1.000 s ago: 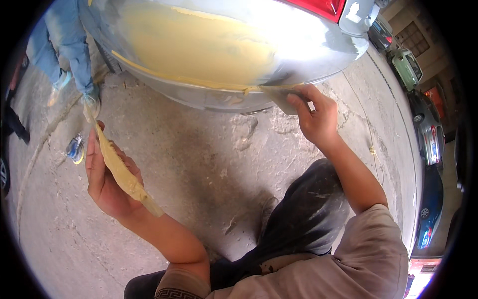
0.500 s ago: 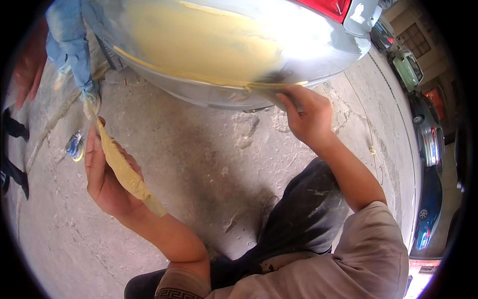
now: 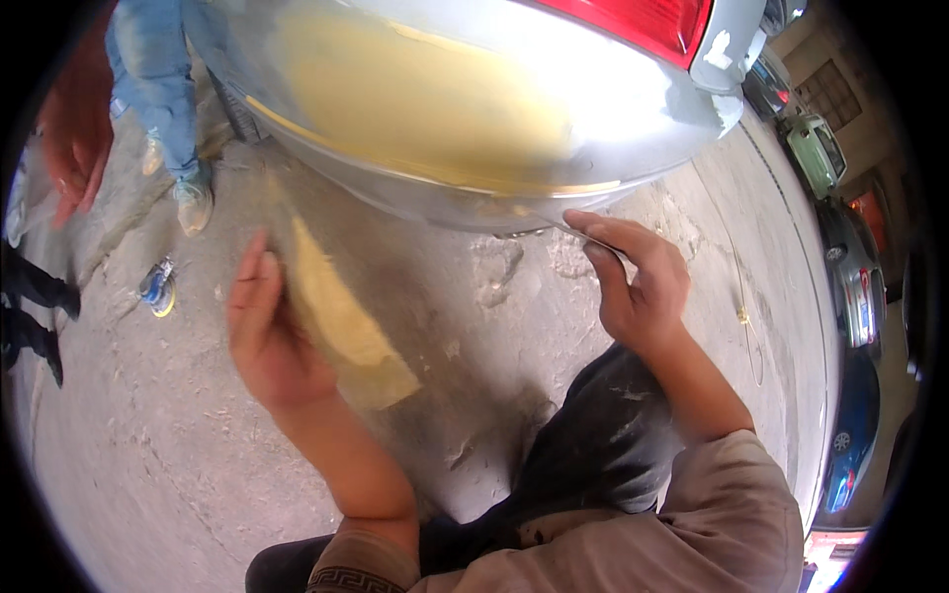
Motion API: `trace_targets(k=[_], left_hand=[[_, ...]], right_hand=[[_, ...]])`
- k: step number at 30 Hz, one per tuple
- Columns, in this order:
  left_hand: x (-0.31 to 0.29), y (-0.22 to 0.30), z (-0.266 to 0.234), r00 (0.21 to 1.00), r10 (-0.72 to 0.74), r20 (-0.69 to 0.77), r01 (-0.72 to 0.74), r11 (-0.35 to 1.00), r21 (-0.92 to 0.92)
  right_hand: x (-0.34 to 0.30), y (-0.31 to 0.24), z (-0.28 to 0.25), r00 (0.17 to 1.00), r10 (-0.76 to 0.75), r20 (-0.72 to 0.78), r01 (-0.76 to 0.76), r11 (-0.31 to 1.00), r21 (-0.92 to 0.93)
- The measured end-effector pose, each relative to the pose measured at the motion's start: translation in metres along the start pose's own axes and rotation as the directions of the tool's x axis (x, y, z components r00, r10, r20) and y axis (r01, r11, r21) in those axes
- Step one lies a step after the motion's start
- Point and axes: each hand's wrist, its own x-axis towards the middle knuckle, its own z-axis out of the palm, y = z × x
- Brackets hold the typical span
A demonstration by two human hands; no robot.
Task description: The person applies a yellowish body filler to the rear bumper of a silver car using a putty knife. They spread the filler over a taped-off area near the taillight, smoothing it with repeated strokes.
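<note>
My left hand (image 3: 269, 331) is closed on the edge of a flat putty board (image 3: 341, 321) coated with yellow body filler, slightly blurred. A thin putty knife (image 3: 571, 229) is pinched in my right hand (image 3: 645, 277), its blade pointing left with a smear of filler at the tip. The blade is just below the lower edge of a silver car's rear bumper (image 3: 652, 148); whether it touches is unclear. Across the bumper spreads a broad patch of yellow filler (image 3: 425, 99), with a thicker ridge along its lower crease.
A red tail light (image 3: 643, 25) sits above the bumper. At the left, a person in blue jeans (image 3: 153, 69) stands near the car, and another person's hand (image 3: 77, 163) hangs close by. A small can (image 3: 158, 287) lies on the concrete floor (image 3: 198, 435). Parked cars (image 3: 858, 296) line the right.
My right hand has drawn the putty knife down and slightly right, off the filler ridge. My left hand has moved right, turning the putty board so more of its coated face shows.
</note>
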Motion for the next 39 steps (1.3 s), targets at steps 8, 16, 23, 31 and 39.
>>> trace_targets(k=[8,16,23,31,39], left_hand=[[-0.029,-0.037,0.048,0.953,-0.249,0.172,0.262,0.963,-0.059],[-0.038,-0.028,0.055,0.987,-0.114,0.109,0.122,0.99,-0.071],[-0.032,-0.017,0.048,0.913,-0.292,0.284,0.31,0.951,-0.019],[-0.018,0.013,0.019,0.998,-0.036,-0.051,0.031,0.995,-0.093],[0.002,0.027,0.001,0.991,0.13,0.034,-0.128,0.991,-0.048]], right_hand=[[0.015,-0.037,0.007,0.972,-0.235,-0.012,0.235,0.971,0.053],[0.013,-0.033,0.01,0.957,-0.264,0.123,0.269,0.963,-0.03],[0.006,-0.028,-0.006,0.673,0.588,0.449,-0.589,0.058,0.806],[-0.018,0.006,-0.003,0.918,0.255,0.304,-0.223,0.965,-0.135],[-0.013,0.01,0.025,0.954,-0.227,0.197,0.293,0.855,-0.429]])
